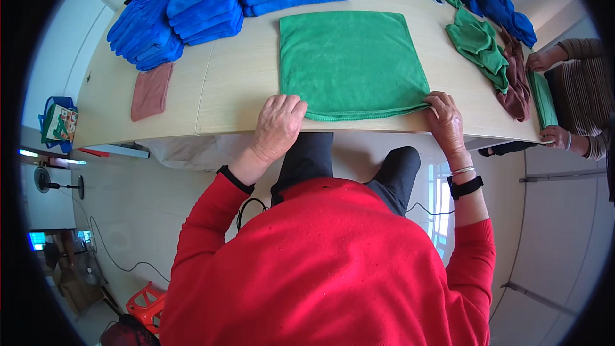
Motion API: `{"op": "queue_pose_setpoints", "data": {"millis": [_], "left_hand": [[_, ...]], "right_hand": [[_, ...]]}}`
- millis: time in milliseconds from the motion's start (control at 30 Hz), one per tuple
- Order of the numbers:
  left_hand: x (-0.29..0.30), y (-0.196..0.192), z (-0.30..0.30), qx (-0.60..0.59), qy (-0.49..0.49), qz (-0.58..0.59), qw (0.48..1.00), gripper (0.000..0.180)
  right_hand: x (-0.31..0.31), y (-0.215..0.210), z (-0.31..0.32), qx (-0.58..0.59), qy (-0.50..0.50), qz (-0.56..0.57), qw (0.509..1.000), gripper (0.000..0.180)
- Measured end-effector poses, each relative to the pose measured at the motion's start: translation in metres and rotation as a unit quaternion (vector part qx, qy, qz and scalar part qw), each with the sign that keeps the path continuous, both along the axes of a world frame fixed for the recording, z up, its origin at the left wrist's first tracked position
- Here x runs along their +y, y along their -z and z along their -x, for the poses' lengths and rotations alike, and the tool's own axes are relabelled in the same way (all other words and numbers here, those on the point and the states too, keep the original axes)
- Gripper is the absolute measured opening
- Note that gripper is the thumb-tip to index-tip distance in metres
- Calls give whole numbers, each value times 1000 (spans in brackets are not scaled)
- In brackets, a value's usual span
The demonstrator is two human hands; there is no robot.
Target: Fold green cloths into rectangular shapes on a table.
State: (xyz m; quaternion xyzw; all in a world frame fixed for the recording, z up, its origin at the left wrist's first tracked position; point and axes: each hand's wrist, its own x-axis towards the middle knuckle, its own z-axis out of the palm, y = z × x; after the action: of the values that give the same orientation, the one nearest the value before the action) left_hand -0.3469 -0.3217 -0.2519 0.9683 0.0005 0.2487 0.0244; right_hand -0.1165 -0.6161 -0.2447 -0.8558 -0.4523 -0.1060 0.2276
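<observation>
Right, quick read:

cloth: square green microfibre cloth (351, 64) lies flat on the pale wooden tabletop (237, 83), its near hem along the edge closest to the person; looks doubled over, with a rolled fold along that hem.
left hand (277, 125): rests palm down on the near left corner of the cloth, fingers (285, 104) together and laid flat, pressing rather than gripping.
right hand (445, 118): at the near right corner, fingers curled onto the hem; looks like a pinch on the cloth edge, though the thumb is hidden.
handling: judged light, soft and limp, no stiffness at all; it will sag and drape once lifted. Fuzzy pile should grip skin well, so slip is unlikely. Not fragile.
where to hold: corners or hem, one hand per corner; a mid-panel grab would bunch it up and spoil the flat lay.
risk: layers may shift against each other if only the top one is pinched.
stacks: folded blue cloths (192, 6) piled at the far left of the tabletop, well apart from the green one.
loose items: one flat brownish-pink cloth (151, 91) left of centre; a heap of unfolded green, blue and brown cloths (490, 19) at the far right.
other person: striped sleeve (580, 90) at the right edge, hands on another green cloth there.
</observation>
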Motion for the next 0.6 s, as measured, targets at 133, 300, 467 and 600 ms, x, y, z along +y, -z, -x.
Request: {"op": "queue_pose_setpoints", "data": {"millis": [133, 300, 467, 600], "left_hand": [[-1, -1, -5, -30, -8, 45, 998, 24], [8, -9, 4, -36, 14, 98, 994, 20], [19, -53, 8, 58, 45, 186, 980, 18], [59, -73, -10, 157, 119, 257, 946, 15]], "right_hand": [[-1, -4, -1, 29, 0, -22, 999, 21], [-10, -11, -1, 98, -11, -53, 994, 19], [-14, -54, -5, 154, -77, -45, 984, 19], [-5, -72, -17, 393, -84, -17, 916, 16]]}}
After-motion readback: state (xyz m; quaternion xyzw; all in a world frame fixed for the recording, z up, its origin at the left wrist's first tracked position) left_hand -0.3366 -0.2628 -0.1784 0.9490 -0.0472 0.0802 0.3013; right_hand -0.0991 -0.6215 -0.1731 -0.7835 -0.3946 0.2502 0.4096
